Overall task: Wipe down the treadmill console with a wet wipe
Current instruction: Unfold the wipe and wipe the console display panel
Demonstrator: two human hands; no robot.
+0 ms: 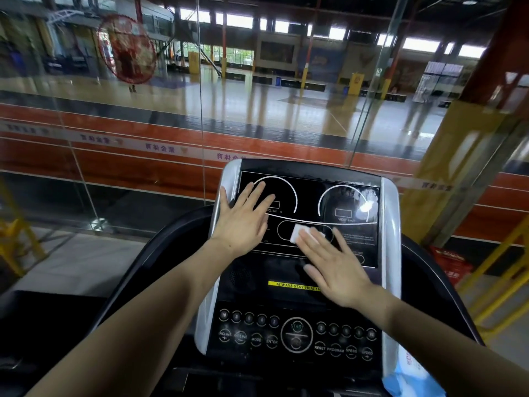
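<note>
The treadmill console [309,285] fills the lower middle of the head view: a black display panel with white dial outlines above, a button panel below, silver side trims. My left hand [243,217] lies flat and spread on the left dial and left silver trim, holding nothing. My right hand [335,267] presses flat on a folded white wet wipe [299,233] at the middle of the display; the wipe's left end sticks out past my fingertips. Smear marks show on the right dial.
A blue-and-white wipes pack [412,376] sits at the console's lower right. Black handrails [148,259] curve down both sides. A glass wall [143,124] stands right behind the console, with a sports hall beyond. Yellow railings [503,270] and a red crate [455,262] stand at right.
</note>
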